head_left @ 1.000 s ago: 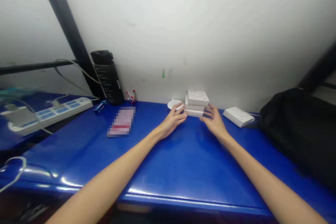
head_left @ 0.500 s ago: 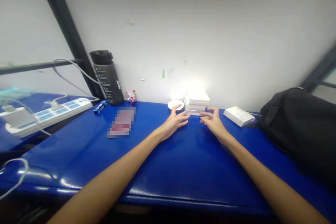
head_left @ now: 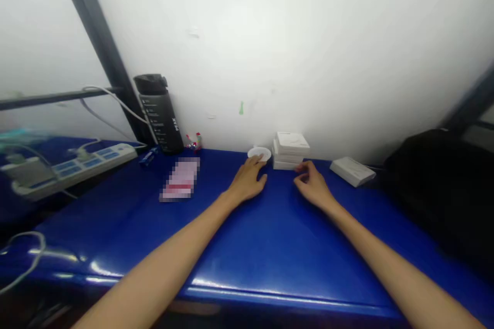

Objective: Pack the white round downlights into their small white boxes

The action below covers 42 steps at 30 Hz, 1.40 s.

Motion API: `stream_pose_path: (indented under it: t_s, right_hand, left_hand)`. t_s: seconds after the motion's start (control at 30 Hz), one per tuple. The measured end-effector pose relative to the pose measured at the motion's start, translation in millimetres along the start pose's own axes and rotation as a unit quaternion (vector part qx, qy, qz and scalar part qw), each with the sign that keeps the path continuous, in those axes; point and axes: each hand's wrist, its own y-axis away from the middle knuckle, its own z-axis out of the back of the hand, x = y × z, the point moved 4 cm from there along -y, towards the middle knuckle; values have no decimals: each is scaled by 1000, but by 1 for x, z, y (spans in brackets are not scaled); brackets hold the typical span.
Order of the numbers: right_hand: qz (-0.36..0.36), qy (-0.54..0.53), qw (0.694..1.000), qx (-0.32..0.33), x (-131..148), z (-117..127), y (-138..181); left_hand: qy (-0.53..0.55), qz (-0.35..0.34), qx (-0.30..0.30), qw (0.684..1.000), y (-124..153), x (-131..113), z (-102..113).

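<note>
Left hand: lying open and empty on the blue counter, its fingertips reaching just below a round white disc.
Right hand: resting half-curled and empty, its fingertips just beside the lower right corner of a stack of white flat boxes.
Stack position: sitting at the back of the counter against the white wall, just right of the disc.
Nearby: a white flat box is lying to the right, beside a black bag.
Far left: a black water bottle is standing against the wall, and a power strip is lying at the left edge.
</note>
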Motion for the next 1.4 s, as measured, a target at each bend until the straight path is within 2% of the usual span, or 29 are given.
stream_pose_path:
  t_s: [0.13,0.33,0.47,0.63,0.73,0.87,1.1,1.2,1.3,1.4]
  right_hand:
    - [16,29,999,11,4,-1,2]
    - [42,54,997,24,6,-1,2]
    - [68,60,995,40,11,-1,3]
    - [105,53,990,73,22,-3,7]
    - [103,45,990,83,24,-7,10]
    - [108,75,984,119,23,-12,15]
    - [120,170,963,172,30,-15,21]
    - [122,177,961,175,33,-16,22]
    - [124,156,965,170,34,-16,23]
    - [104,104,975,164,31,-16,21]
  left_hand:
    - [32,2,10,999,0,-2,-2]
    - [-34,-31,-8,999,1,-16,3]
    - [-34,-57,-49,997,3,-26,4]
    - [20,-83,-121,989,9,-43,4]
    - [65,-87,-135,985,12,-53,2]
    - [83,-74,-124,986,13,-60,1]
    - [101,-24,-117,988,10,-58,9]
    - [119,-26,-124,985,10,-61,12]
    - [196,0,-147,970,9,-60,12]
    - [308,39,-161,937,8,-54,8]
